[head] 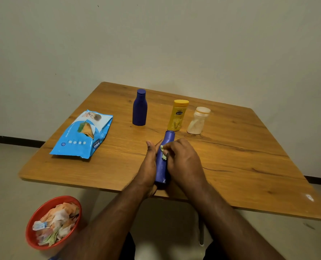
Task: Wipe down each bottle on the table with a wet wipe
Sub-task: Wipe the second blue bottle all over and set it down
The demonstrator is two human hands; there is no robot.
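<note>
A purple-blue bottle (163, 158) is tilted over the near part of the wooden table (231, 156), cap pointing away. My left hand (149, 166) holds it from the left side, thumb up. My right hand (182, 160) grips a crumpled wet wipe (163, 152) and presses it against the bottle's right side. Further back stand a dark blue bottle (140, 107), a yellow bottle (178, 115) and a pale translucent bottle (198, 120), all upright.
A blue wet-wipe pack (82, 134) lies on the table's left part. On the floor at lower left sits a red bowl (41, 211) filled with used wipes. A plain wall stands behind the table.
</note>
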